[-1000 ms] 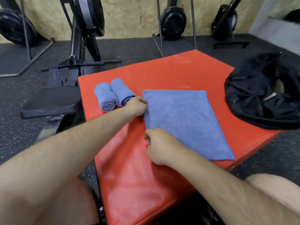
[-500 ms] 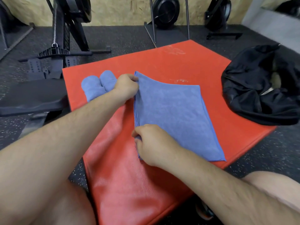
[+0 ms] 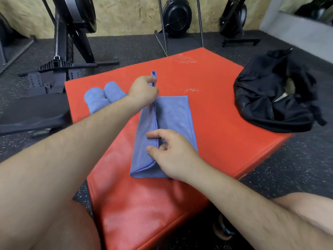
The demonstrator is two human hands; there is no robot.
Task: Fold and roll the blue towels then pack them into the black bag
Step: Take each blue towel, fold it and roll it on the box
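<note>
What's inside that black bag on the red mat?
Through the opening of the black bag only a pale patch and a light strip show; what they are is unclear. Dark folds cover everything else inside.

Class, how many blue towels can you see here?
3. Two rolled towels lie side by side on the red mat; the left hand and right hand hold the third towel, mid-fold. The black bag may hide more.
</note>
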